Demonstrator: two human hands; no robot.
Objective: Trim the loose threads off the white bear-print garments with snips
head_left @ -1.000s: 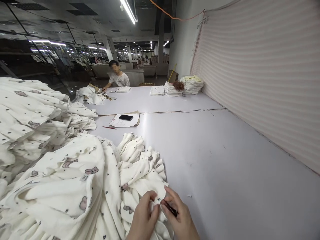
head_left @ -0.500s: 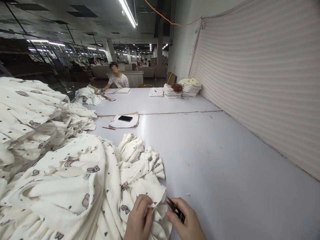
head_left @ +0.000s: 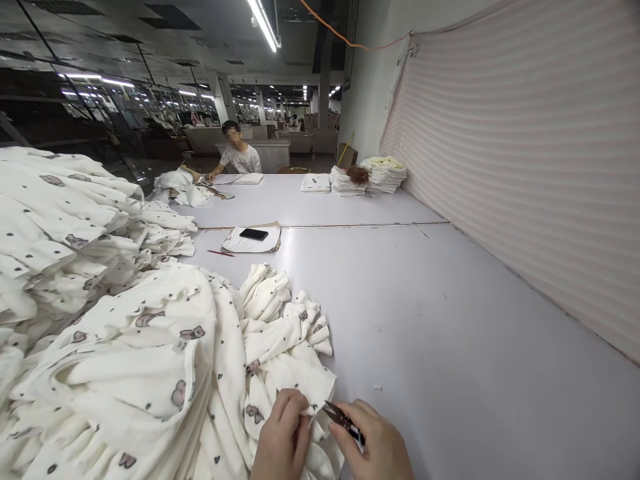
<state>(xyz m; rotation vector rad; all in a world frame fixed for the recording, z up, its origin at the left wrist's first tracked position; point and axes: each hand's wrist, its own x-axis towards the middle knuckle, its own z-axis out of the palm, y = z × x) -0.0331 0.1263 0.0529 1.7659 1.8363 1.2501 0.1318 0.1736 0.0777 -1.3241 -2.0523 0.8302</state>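
At the bottom middle, my left hand (head_left: 285, 430) pinches the edge of a white garment (head_left: 313, 373) printed with small dark marks and pinkish bears. Just right of it, my right hand (head_left: 373, 437) is closed around dark thread snips (head_left: 345, 421). Their blades are slightly apart and point left toward the pinched edge, close beside my left fingertips. Whether the blades touch the cloth or a thread I cannot tell. More of the same fabric (head_left: 115, 387) lies bunched at the left, with a small white label (head_left: 181, 345) at one neckline.
A tall heap of like garments (head_left: 55, 207) fills the left side. A black phone (head_left: 253, 234) rests on papers (head_left: 260, 243), with a red pencil (head_left: 221, 253) nearby. Folded stacks (head_left: 383, 175) stand at the far right; a co-worker (head_left: 240, 157) sits at the far edge of the table (head_left: 450, 320).
My right hand has brought the snips a little left, nearer my left fingertips, and the blades now show spread. My left hand still pinches the cloth. The view has shifted slightly.
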